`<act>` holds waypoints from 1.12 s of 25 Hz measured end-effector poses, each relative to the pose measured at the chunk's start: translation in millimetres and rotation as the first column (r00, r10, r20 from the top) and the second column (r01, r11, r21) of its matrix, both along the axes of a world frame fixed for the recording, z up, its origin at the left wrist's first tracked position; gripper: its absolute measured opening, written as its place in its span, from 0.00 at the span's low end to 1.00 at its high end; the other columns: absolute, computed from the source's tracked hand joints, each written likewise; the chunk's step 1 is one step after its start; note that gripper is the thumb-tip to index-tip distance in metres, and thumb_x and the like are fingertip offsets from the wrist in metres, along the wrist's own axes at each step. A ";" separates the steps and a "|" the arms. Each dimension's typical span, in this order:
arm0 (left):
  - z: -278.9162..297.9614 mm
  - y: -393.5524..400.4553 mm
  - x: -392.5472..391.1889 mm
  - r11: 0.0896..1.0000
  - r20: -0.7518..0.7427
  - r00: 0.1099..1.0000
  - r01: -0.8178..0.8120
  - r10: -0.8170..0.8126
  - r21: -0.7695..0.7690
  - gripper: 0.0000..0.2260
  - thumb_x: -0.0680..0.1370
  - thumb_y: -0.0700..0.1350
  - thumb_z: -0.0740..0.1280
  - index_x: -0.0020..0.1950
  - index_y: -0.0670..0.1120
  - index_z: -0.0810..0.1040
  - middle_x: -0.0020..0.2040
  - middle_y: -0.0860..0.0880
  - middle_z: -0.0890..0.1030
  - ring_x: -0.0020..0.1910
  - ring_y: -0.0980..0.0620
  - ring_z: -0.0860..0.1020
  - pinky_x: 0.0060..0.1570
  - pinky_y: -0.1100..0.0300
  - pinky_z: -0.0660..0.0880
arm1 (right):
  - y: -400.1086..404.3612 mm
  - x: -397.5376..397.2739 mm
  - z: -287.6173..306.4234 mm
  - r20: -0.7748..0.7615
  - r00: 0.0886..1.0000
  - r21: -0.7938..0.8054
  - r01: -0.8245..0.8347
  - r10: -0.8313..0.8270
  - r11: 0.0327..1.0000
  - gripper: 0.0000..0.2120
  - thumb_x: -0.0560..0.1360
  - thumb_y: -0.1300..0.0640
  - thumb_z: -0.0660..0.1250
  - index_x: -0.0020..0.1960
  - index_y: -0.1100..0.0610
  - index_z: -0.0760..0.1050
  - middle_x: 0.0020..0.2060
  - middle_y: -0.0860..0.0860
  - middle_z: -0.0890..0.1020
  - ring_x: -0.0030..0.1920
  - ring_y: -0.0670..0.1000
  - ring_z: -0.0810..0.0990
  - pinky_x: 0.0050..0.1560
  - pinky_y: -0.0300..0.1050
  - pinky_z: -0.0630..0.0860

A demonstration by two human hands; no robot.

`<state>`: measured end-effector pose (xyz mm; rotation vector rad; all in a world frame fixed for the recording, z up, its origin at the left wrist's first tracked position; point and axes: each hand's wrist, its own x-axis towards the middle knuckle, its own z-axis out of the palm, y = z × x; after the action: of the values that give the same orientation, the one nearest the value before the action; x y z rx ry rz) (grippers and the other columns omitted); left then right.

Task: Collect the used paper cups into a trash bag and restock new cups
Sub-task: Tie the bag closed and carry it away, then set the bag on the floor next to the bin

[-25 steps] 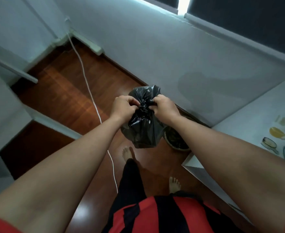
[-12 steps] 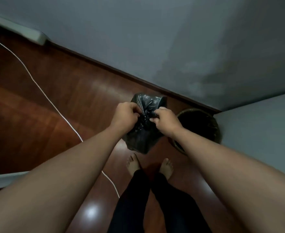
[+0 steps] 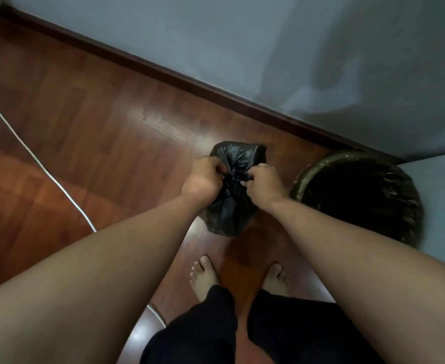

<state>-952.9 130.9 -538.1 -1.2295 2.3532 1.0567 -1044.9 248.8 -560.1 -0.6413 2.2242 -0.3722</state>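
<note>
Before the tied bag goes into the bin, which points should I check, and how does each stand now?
1. Left hand grips the black trash bag neck: ok.
2. Right hand grips the neck: ok.
3. Knot finished: cannot tell.
4. Bag off the floor: ok.
5. Lined bin mouth open beside the bag: ok.
6. White cable away from the feet: ok.

My one head camera looked steeply down from above, close over both forearms, facing the wooden floor (image 3: 97, 132) and wall (image 3: 242, 43).
</note>
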 end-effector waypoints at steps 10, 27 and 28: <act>8.9 -26.0 -3.5 0.998 0.107 0.994 0.005 -0.012 0.069 0.06 0.79 0.45 0.69 0.45 0.45 0.82 0.42 0.48 0.81 0.42 0.49 0.79 0.42 0.60 0.72 | -0.9 -15.8 22.1 0.065 0.997 0.067 -0.034 0.030 0.997 0.12 0.77 0.57 0.68 0.59 0.58 0.80 0.59 0.56 0.80 0.60 0.57 0.78 0.59 0.44 0.74; 447.2 108.3 28.0 0.957 0.025 0.957 0.290 -0.289 -0.022 0.22 0.85 0.50 0.53 0.72 0.37 0.67 0.74 0.37 0.68 0.74 0.40 0.66 0.72 0.51 0.63 | 169.3 18.1 471.4 -0.206 0.979 0.019 0.013 -0.009 1.000 0.26 0.77 0.50 0.63 0.73 0.58 0.67 0.72 0.56 0.70 0.72 0.57 0.68 0.72 0.48 0.65; 464.8 117.9 24.5 0.946 0.012 0.947 0.322 -0.322 -0.046 0.21 0.84 0.50 0.53 0.70 0.37 0.69 0.73 0.37 0.69 0.73 0.40 0.67 0.71 0.50 0.64 | 182.2 15.5 493.0 -0.242 0.970 -0.001 0.028 -0.027 1.000 0.27 0.77 0.50 0.63 0.73 0.59 0.66 0.72 0.57 0.70 0.73 0.57 0.67 0.72 0.48 0.64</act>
<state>-928.4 248.7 -73.3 -0.8176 2.4768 0.8921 -1029.4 431.0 -67.1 -0.6860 2.4675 -0.3186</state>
